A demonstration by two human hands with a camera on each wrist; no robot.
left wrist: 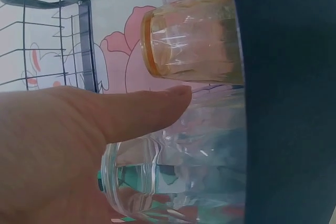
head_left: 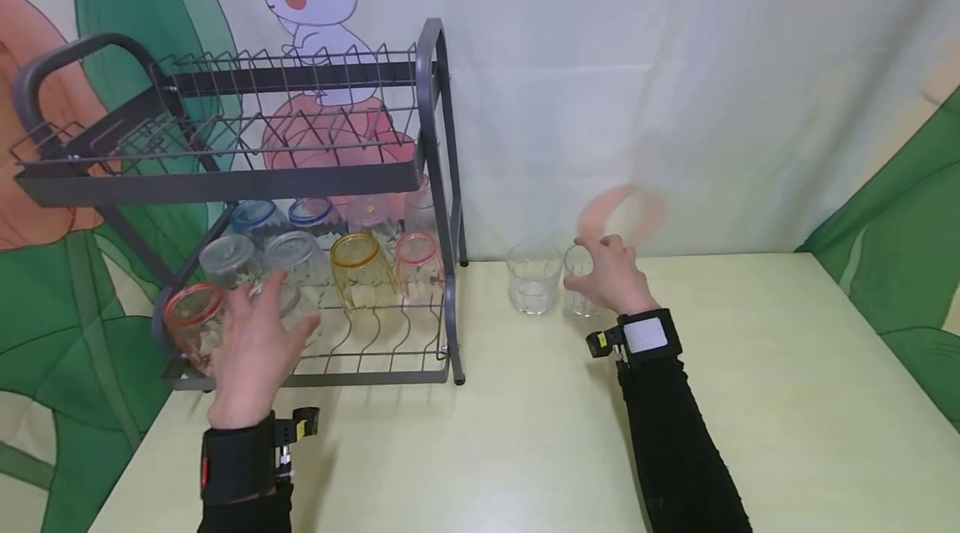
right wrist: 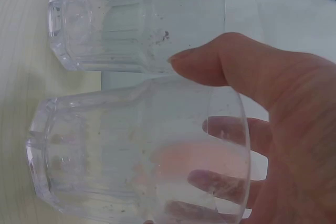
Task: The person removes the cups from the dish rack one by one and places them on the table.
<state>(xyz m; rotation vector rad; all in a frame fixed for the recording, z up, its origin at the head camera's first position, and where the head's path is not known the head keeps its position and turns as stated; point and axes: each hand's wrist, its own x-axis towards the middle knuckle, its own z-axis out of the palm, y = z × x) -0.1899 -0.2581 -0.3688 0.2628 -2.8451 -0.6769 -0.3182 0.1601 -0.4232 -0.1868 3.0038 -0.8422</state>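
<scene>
In the head view my left hand [head_left: 258, 349] is at the front left of the rack's lower tier, thumb and fingers around an upturned clear glass [head_left: 296, 308]. The left wrist view shows the thumb [left wrist: 152, 109] lying along the side of that clear glass [left wrist: 168, 177]; the other fingers are hidden. An orange-rimmed glass [head_left: 197, 316] stands left of this hand. My right hand [head_left: 613, 276] grips an upright clear glass [head_left: 579, 279] near its rim, at the back of the table. Its fingers show through the glass [right wrist: 136, 156]. Another clear glass [head_left: 534, 283] stands close beside it.
The dark two-tier rack [head_left: 225, 187] stands on the pale table [head_left: 525, 433]. Below are upturned glasses, among them an amber glass [head_left: 363, 274], a pink-rimmed glass [head_left: 420, 266] and a blue glass [head_left: 258, 220]. A printed curtain [head_left: 562, 99] hangs behind.
</scene>
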